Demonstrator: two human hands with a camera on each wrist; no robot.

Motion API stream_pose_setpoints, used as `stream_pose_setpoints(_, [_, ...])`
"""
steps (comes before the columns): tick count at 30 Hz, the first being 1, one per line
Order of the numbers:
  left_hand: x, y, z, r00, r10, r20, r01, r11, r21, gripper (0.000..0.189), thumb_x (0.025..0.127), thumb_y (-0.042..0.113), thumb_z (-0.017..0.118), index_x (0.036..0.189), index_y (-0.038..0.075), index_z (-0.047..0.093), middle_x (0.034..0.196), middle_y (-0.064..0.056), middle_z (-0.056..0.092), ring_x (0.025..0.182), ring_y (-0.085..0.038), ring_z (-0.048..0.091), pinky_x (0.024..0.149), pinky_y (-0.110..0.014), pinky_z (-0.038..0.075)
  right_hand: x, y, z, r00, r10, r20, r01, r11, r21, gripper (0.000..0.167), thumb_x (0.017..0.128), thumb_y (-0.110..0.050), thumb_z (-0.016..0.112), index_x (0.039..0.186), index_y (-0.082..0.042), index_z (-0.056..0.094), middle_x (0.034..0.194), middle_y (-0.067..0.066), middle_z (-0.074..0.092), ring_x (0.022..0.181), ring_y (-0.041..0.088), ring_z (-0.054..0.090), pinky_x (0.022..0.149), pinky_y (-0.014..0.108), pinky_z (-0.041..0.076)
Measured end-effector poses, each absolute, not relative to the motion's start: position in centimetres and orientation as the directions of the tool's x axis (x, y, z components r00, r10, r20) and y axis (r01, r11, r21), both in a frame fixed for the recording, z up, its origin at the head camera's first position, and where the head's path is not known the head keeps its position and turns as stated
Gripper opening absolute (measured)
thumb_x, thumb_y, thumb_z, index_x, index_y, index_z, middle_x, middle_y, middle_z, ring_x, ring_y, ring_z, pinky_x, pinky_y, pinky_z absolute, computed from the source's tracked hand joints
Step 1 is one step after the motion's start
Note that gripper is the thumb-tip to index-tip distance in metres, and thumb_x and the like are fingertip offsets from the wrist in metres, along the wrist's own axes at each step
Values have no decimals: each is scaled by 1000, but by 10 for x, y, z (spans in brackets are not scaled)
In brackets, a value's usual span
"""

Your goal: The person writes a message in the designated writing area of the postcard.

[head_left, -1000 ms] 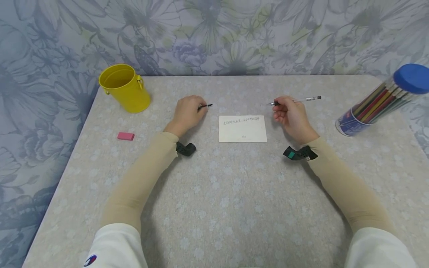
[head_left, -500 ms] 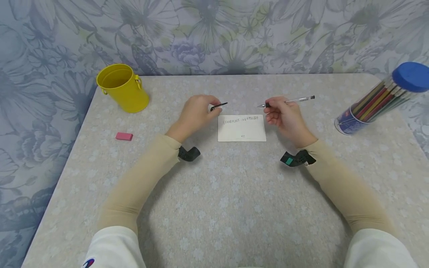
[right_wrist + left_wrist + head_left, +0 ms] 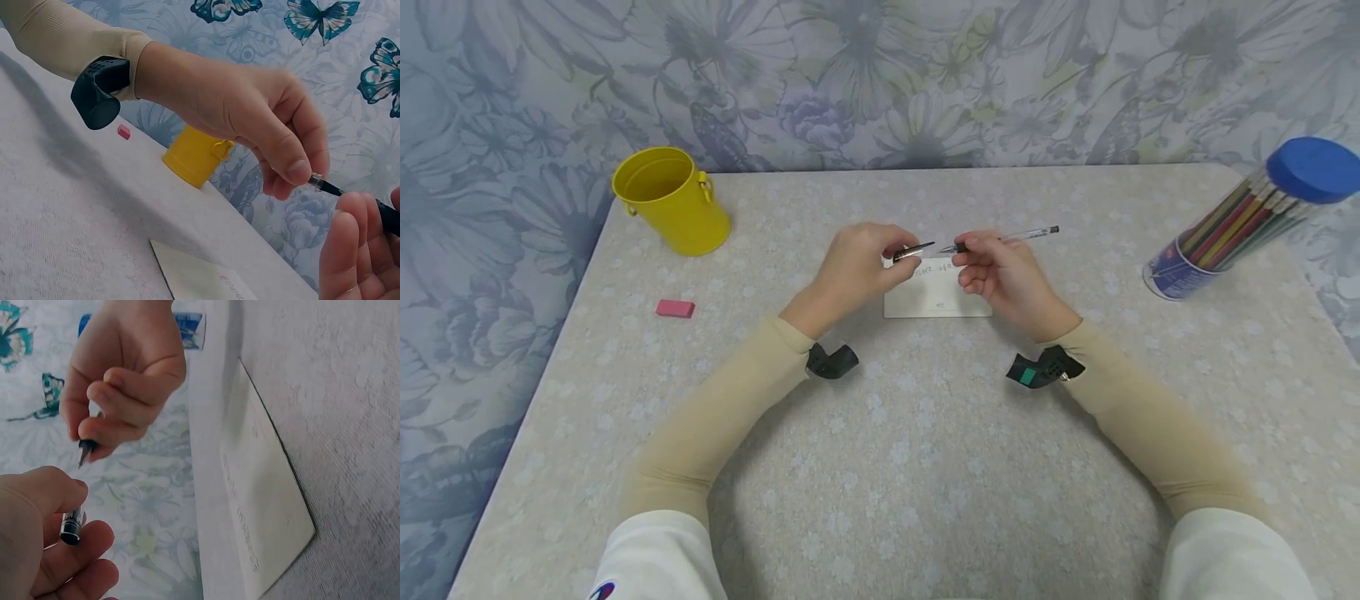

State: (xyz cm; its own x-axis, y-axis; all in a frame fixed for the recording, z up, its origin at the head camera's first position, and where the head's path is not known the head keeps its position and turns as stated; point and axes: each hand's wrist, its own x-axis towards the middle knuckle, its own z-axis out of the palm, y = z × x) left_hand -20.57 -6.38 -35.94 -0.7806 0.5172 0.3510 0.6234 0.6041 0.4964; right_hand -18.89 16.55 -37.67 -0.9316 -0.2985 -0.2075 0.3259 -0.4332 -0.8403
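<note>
Over the note card (image 3: 932, 298), my left hand (image 3: 853, 271) pinches a black pen cap (image 3: 913, 251) between thumb and fingers. Facing it, my right hand (image 3: 1011, 282) grips a clear-barrelled gel pen (image 3: 1033, 233) near its black grip, with the bare tip pointing left at the cap. A narrow gap shows between tip and cap in the head view. The left wrist view has the pen tip (image 3: 84, 453) just beyond my left thumb, and the cap's dark end (image 3: 70, 532) sticks out below it. Handwriting on the card is partly covered by the hands.
A yellow bucket (image 3: 681, 217) stands at the back left, with a pink eraser (image 3: 675, 308) in front of it. At the right, a blue-lidded tube (image 3: 1232, 229) full of pencils stands upright. A flowered wall borders the table's far edge.
My left hand has moved right with the cap, and my right hand has moved left with the pen. Cap and pen tip are now close together above the card.
</note>
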Motion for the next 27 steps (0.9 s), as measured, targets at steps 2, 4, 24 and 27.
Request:
stream_pose_setpoints(2, [-203, -62, -358, -772, 522, 364, 634, 588, 501, 17, 92, 13, 70, 104, 3, 78, 89, -9, 76, 78, -24, 65, 74, -35, 53, -189, 164, -377, -928, -301, -222, 340, -431, -836, 23, 106, -8, 45, 98, -7, 67, 75, 1, 72, 56, 10, 66, 54, 17, 55])
stream_pose_setpoints(4, [-201, -60, -358, -765, 524, 375, 642, 573, 510, 17, 92, 13, 70, 104, 3, 78, 89, -8, 76, 78, -22, 64, 73, -34, 53, -189, 162, -377, -924, -305, -233, 352, -434, -829, 25, 107, -9, 43, 99, -7, 66, 74, 2, 72, 56, 11, 65, 54, 18, 55])
stream_pose_setpoints(24, [-198, -45, -362, -757, 529, 383, 629, 430, 648, 15, 92, 8, 74, 103, 0, 79, 91, -11, 79, 68, -15, 66, 63, -23, 52, -181, 156, -380, -898, -278, -342, 421, -311, -852, 22, 105, -19, 55, 91, -10, 69, 56, -4, 62, 45, 5, 52, 48, 17, 44])
stream_pose_setpoints(27, [-199, -43, -363, -756, 524, 392, 630, 418, 655, 13, 92, 7, 74, 101, -1, 80, 88, -12, 79, 65, -16, 65, 61, -21, 50, -181, 156, -379, -894, -267, -361, 433, -302, -849, 24, 105, -21, 57, 89, -11, 71, 53, -5, 59, 44, 5, 50, 48, 17, 42])
